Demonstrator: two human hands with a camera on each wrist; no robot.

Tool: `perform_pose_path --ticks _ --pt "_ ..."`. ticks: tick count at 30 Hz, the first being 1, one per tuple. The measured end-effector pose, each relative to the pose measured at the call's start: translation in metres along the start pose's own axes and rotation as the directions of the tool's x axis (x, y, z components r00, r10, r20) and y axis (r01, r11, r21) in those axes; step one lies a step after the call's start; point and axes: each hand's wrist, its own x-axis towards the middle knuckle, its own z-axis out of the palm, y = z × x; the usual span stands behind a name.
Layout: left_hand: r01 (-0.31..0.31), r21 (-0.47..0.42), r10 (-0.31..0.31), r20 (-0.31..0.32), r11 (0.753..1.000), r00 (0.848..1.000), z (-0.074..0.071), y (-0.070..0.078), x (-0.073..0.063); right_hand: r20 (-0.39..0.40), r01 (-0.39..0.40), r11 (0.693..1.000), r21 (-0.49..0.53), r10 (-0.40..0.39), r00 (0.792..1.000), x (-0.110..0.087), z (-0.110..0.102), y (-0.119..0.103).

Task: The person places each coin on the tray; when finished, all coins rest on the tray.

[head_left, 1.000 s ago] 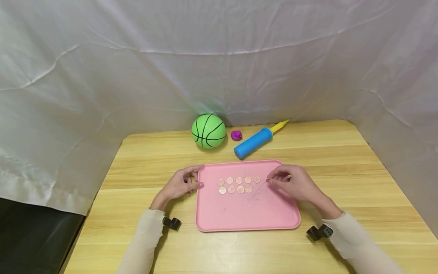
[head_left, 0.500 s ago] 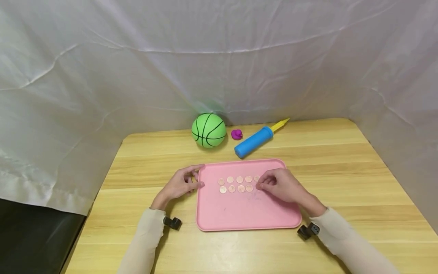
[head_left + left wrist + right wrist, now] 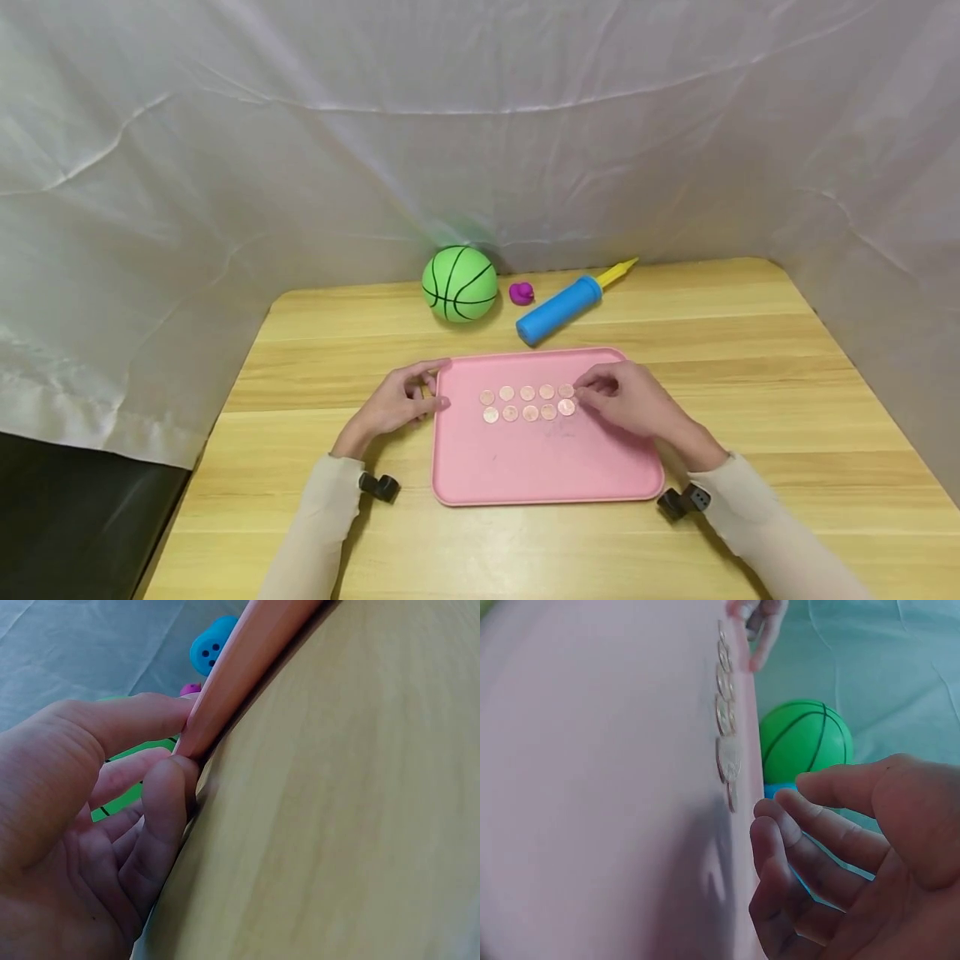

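Several copper-coloured coins [image 3: 530,412] lie flat in two neat rows on a pink tray [image 3: 540,471]. My left hand [image 3: 396,402] pinches the tray's left rim; in the left wrist view the thumb [image 3: 142,720] is over the rim and a finger [image 3: 165,791] sits against its outer side. My right hand [image 3: 628,400] is over the tray's right part, just beside the right end of the rows. In the right wrist view its fingers [image 3: 780,825] are loosely bent with nothing between them, apart from the closest coin [image 3: 731,796].
Behind the tray are a green ball [image 3: 460,284] with black lines, a small purple rubber duck [image 3: 521,293] and a blue hand pump [image 3: 558,311] with a yellow nozzle. Grey cloth [image 3: 480,150] hangs at the back of the wooden table [image 3: 750,375].
My right hand has moved left with a coin, put it down at the right end of the front row, let go and drawn back slightly. The left hand stays at the rim.
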Motion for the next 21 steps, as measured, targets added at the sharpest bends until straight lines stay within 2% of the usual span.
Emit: perform_pose_path --ticks 10,17,21 --pt "0.011 0.001 -0.011 -0.005 1.000 1.000 -0.002 0.002 0.000 -0.027 -0.030 0.999 0.011 0.030 0.999 -0.004 -0.014 0.004" --pt "-0.001 0.014 0.001 -0.011 1.000 1.000 -0.001 0.004 0.001 -0.027 -0.055 0.995 0.084 0.058 0.998 -0.006 -0.023 0.004" --pt "-0.011 0.027 0.011 -0.002 1.000 1.000 -0.002 0.007 0.000 -0.063 -0.060 0.995 0.076 0.064 0.996 -0.004 -0.027 0.006"
